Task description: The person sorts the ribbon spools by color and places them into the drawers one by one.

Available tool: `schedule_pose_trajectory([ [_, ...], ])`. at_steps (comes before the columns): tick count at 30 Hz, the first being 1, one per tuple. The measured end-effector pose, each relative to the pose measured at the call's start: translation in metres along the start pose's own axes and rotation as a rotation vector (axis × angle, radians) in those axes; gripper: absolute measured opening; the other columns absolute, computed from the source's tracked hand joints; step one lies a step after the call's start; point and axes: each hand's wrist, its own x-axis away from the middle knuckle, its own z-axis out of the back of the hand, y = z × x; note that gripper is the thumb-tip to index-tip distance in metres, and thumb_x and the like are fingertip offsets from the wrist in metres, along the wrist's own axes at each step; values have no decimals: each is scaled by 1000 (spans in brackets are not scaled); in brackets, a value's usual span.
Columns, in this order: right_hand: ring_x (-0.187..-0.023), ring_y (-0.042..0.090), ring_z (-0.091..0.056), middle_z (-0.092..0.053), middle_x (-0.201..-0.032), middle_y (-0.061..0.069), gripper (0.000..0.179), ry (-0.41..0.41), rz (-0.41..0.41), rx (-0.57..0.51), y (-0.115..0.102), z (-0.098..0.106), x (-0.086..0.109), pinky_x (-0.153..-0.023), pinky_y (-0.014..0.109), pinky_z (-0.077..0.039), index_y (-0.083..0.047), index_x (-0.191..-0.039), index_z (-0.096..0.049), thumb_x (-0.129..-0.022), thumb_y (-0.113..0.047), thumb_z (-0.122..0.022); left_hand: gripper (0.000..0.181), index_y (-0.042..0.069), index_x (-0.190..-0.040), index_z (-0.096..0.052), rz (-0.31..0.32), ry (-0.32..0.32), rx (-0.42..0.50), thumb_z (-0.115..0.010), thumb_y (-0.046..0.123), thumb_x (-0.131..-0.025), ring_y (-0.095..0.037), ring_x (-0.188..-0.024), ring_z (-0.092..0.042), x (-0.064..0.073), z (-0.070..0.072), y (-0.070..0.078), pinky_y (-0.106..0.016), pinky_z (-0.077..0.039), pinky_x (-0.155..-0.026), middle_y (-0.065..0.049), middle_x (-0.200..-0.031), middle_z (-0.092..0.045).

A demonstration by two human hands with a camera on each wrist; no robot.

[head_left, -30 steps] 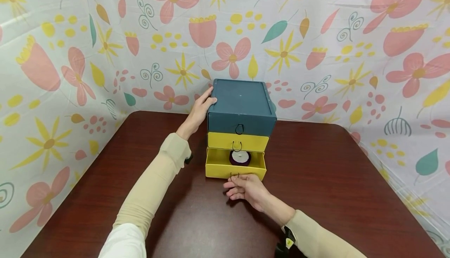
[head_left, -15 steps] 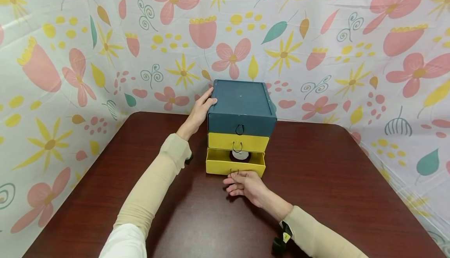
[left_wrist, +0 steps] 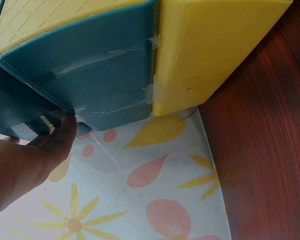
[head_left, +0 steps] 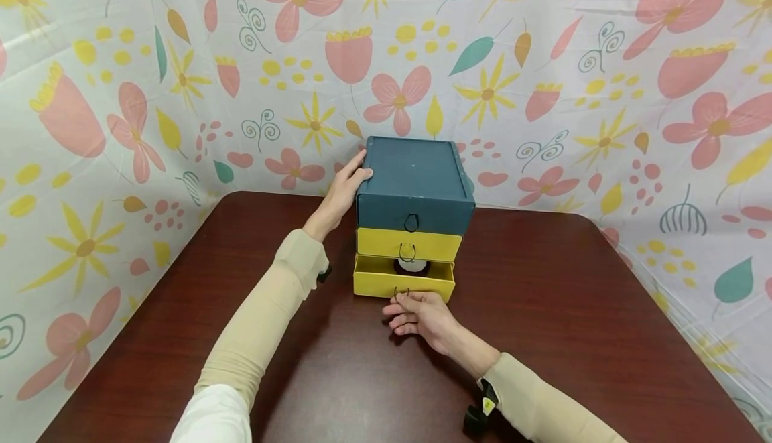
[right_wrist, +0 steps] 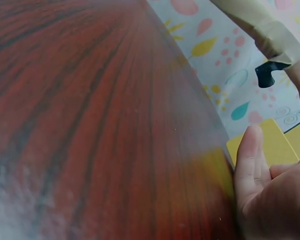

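A small drawer cabinet (head_left: 413, 171) with a dark teal top and yellow lower drawers stands on the table. My left hand (head_left: 345, 190) rests on its upper left side, fingers along the wall and thumb at the top edge; the left wrist view shows this hand (left_wrist: 37, 157) against the teal wall. Partly pulled out is the bottom yellow drawer (head_left: 374, 285). Its thin dark cord loop is pinched by my right hand (head_left: 425, 319) between thumb and index finger, the other fingers loosely spread. Inside that drawer sits a round dark item with a white top (head_left: 413, 265), partly hidden.
A middle yellow drawer (head_left: 386, 243) and a teal top drawer (head_left: 386, 211), both closed, have dark cord loops. The cabinet stands on a reddish-brown wooden table (head_left: 543, 282). Close behind the table hangs a flower-patterned cloth (head_left: 506, 155).
The bottom drawer has slid inward a little, my right hand moving with it. More of the white-topped item is covered by the drawer above. My left hand stays in place.
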Motion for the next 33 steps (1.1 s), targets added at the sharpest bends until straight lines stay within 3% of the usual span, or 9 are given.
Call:
schedule_pose_trajectory([
  [14, -68, 11, -70, -74, -85, 4, 34, 36, 56, -10, 1, -2, -6, -65, 25, -58, 17, -119, -49, -103, -13, -45, 61, 31, -155, -20, -1, 5, 4, -44, 40, -100, -17, -151, -12, 0, 0, -1, -45, -18, -121, 6, -163, -13],
  [33, -68, 10, -69, -73, -83, 3, 35, 58, 51, -32, -5, -2, -15, -66, 23, -58, 17, -121, -48, -103, -12, -45, 61, 31, -155, -21, -3, 3, -4, -44, 41, -99, -17, -151, -12, 0, 1, -1, -46, -18, -121, 6, -163, -14],
])
